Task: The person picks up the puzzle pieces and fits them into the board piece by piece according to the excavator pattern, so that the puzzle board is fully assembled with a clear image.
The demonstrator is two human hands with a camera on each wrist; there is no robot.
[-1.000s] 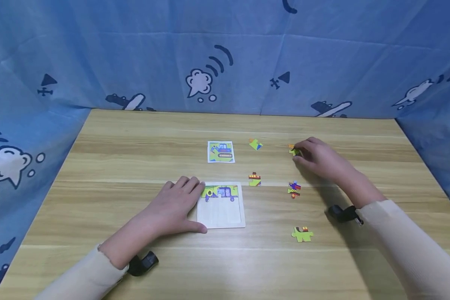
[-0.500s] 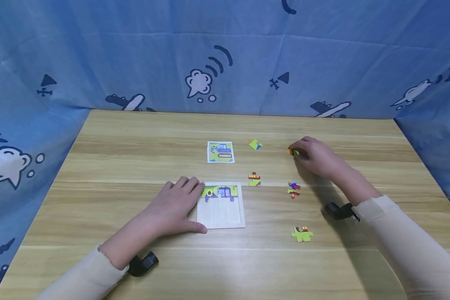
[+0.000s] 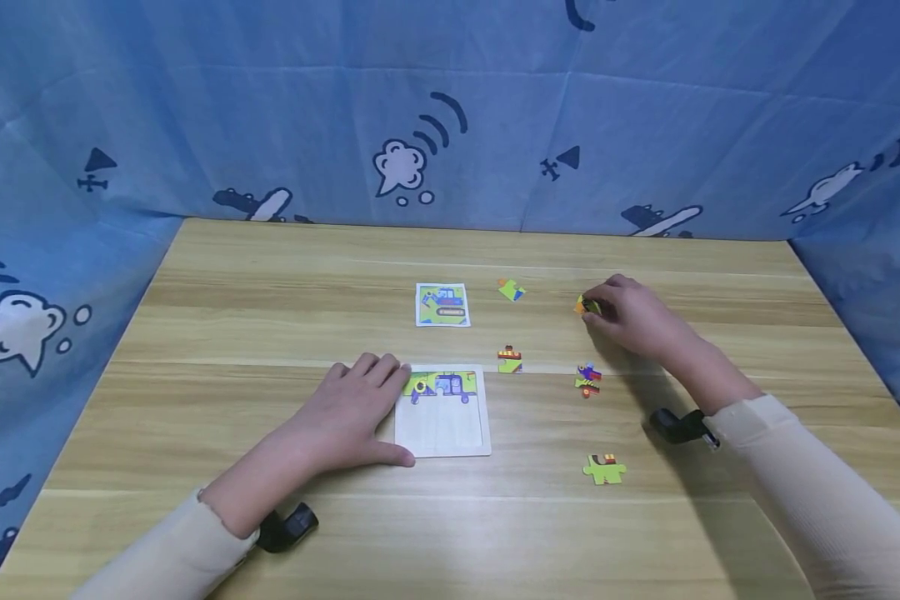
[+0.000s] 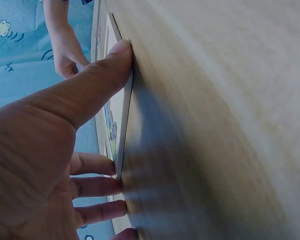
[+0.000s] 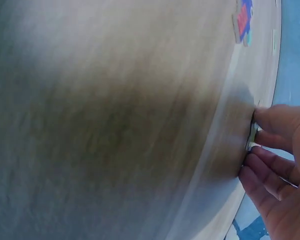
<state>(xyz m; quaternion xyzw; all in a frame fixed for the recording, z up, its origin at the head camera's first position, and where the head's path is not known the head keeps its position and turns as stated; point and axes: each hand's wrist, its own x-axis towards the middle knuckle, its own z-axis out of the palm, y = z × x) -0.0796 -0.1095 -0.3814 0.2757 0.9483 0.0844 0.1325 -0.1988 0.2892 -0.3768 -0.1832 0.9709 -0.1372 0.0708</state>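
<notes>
In the head view my left hand (image 3: 352, 417) rests at the left side of a square puzzle board (image 3: 486, 417). Its thumb lies at the near corner, its fingertips at the far left corner. Puzzle pieces showing a blue digger cab fill the board's upper strip; the lower part is bare white. At the right, my right hand (image 3: 641, 317) pinches a green and orange puzzle piece (image 3: 581, 305) between thumb and fingers, low over the table. The fingers hide part of this piece. In the right wrist view its edge shows as a thin sliver between the fingertips.
A square picture card (image 3: 442, 305) with a digger lies beyond the board. Between board and right hand lie a green corner piece (image 3: 511, 290), a red-striped piece (image 3: 509, 360), a blue and red piece (image 3: 588, 380) and a green piece (image 3: 604, 469). A blue curtain (image 3: 495, 117) borders the table.
The piece in my right hand has turned, its orange part swinging from the far side to the left. The right hand has shifted slightly left. My left hand keeps its place on the board.
</notes>
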